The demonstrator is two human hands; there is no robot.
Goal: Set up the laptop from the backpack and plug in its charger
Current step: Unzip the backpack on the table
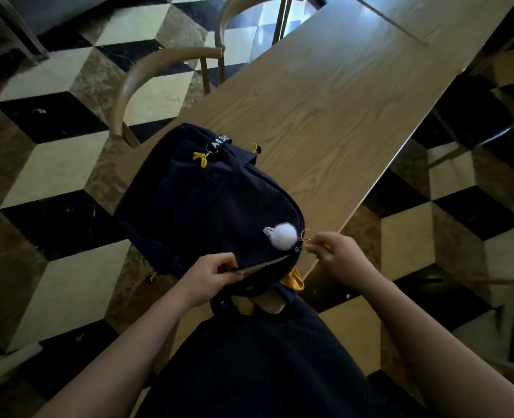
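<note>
Two hands work at the lower middle of the frame. The right hand [338, 254] has its fingertips closed in a pinch on the small metal zip pull with yellow ring [305, 241], just beside a white fluffy pompom charm [283, 236]. The left hand [210, 279] curls its fingers round the near edge of the zip opening, gripping the fabric. Both hold the dark navy cloth backpack [207, 200], which lies on the near end of the long light wooden table [340, 110]. Curved wooden chairs [147, 73] stand at upper left on the checkered tile floor [47, 164].
</note>
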